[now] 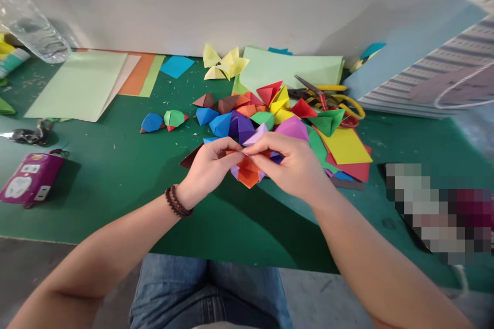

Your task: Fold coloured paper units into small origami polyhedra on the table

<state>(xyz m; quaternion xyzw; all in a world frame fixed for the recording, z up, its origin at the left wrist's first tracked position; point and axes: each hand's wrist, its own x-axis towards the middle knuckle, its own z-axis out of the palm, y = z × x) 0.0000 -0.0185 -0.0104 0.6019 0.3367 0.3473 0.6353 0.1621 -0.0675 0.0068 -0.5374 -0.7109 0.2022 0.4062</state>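
Note:
An orange and purple folded paper piece (249, 172) is held above the near middle of the table. My left hand (210, 164) grips its left side, thumb and fingers pinched together at the top edge. From the other side my right hand (287, 164) pinches the same edge, and the fingertips of both hands nearly meet. Just beyond them lies a heap of folded paper units in many colours, among them a purple one (242, 127), a blue one (221, 124) and a pink one (292, 128). The fingers cover part of the held piece.
Scissors (316, 90) with yellow handles lie behind the heap. Paper sheets (77, 85) are at the back left, below a water bottle (34, 20). A purple power socket (33, 177) sits at left, a pixelated phone-like object (417, 205) at right. A light blue box (417, 56) stands back right.

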